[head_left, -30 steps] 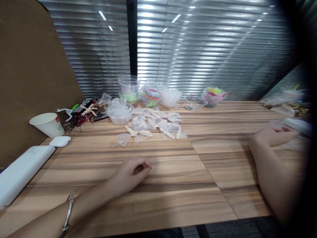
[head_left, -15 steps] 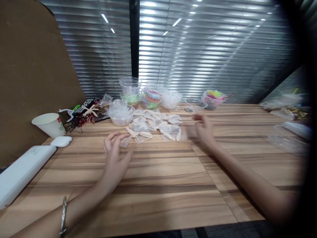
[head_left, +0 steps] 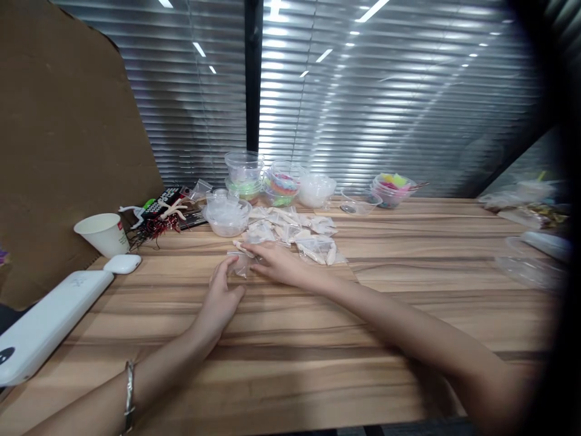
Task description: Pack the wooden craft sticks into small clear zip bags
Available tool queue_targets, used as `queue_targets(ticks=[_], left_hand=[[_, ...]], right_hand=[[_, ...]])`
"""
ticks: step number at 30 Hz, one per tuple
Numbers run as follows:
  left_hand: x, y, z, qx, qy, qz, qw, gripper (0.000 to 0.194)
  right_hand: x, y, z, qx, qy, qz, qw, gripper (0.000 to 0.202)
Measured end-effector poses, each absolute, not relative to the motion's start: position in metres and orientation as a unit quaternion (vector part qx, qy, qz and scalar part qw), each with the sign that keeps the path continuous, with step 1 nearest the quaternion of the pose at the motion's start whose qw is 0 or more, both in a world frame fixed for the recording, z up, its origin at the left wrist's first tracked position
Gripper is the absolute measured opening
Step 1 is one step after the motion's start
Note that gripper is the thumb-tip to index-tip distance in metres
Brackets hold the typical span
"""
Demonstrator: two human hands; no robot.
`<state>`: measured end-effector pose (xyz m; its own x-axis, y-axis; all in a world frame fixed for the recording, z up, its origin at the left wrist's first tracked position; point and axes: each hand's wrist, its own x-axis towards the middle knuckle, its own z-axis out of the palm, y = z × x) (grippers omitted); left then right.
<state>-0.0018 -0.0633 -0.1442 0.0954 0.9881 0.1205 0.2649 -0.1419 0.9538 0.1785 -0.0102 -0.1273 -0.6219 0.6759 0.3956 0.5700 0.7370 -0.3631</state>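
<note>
Several small clear zip bags [head_left: 316,247] with pale, beige pieces in them lie in a loose pile at mid-table. At the pile's near left edge is one more clear bag [head_left: 238,264], between my two hands. My right hand [head_left: 278,264] reaches over it from the right, fingers spread and fingertips at a pale piece [head_left: 242,247]; whether they grip it I cannot make out. My left hand [head_left: 224,300], fingers and thumb apart, rests just left of that bag, its index fingertip close to the bag's edge. A bracelet is on the left wrist.
Behind the pile stand a tub of clear lids [head_left: 227,217], stacked clear tubs [head_left: 245,175] and a tub of bright colours [head_left: 393,189]. At left are a paper cup [head_left: 106,235], a white case [head_left: 122,264] and a long white device [head_left: 54,321]. Clear lids [head_left: 529,266] lie far right.
My right hand has swept left from the pile's right side to the bag at its near left edge. My left hand has come slightly nearer me. The view has shifted a little.
</note>
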Motion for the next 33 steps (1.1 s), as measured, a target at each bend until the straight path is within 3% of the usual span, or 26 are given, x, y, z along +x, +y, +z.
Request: queue_targets(ticks=[7,15,20,25,33], left_hand=[[-0.006,-0.052,-0.147,0.576,0.468,0.483,0.465,0.061],[-0.002,-0.054,-0.144,0.488,0.441,0.548,0.516,0.042],[0.005,-0.068,-0.136,0.469,0.416,0.526,0.575,0.035],[0.007,-0.073,-0.134,0.425,0.407,0.488,0.645,0.040],[0.007,-0.072,-0.137,0.485,0.412,0.445,0.631,0.032]], right_hand=[[0.167,0.000,-0.141,-0.347,-0.861,0.164,0.333,0.029],[0.192,-0.008,-0.115,-0.405,-0.774,0.237,0.425,0.025],[0.220,-0.033,-0.093,-0.421,-0.572,0.476,0.519,0.024],[0.232,-0.061,-0.104,-0.365,-0.349,0.699,0.506,0.029],[0.231,-0.073,-0.131,-0.308,-0.315,0.755,0.486,0.026]])
